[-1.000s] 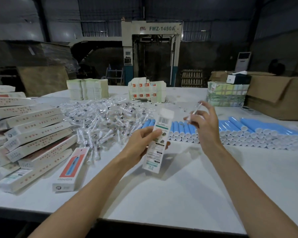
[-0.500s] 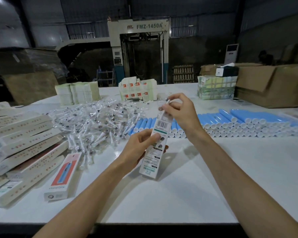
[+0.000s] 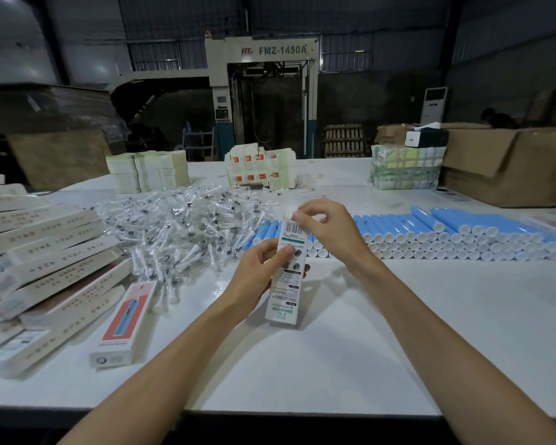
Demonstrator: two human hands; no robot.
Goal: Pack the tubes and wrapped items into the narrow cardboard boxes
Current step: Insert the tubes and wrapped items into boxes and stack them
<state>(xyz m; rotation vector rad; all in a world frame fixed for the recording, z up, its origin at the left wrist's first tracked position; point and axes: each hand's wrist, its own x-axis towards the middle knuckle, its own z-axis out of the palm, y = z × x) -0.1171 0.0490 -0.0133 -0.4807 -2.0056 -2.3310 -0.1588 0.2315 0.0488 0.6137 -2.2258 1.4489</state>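
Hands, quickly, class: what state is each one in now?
Left hand: grips the narrow white printed cardboard box mid-length.
Right hand: pinches that box's top end.

Dim warehouse hall with grey corrugated metal walls (image 3: 161, 30). A beige gantry machine marked FMZ-1450A (image 3: 260, 53) stands beyond the far edge of the long white table (image 3: 302, 364). A white floor-standing air conditioner (image 3: 434, 104) stands at the right.

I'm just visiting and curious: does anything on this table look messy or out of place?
The wrapped items lie in a loose jumbled heap, unlike the blue tubes stacked in neat rows. The boxes on the left are piled askew, and one red-fronted box lies alone beside them. Nothing looks damaged.
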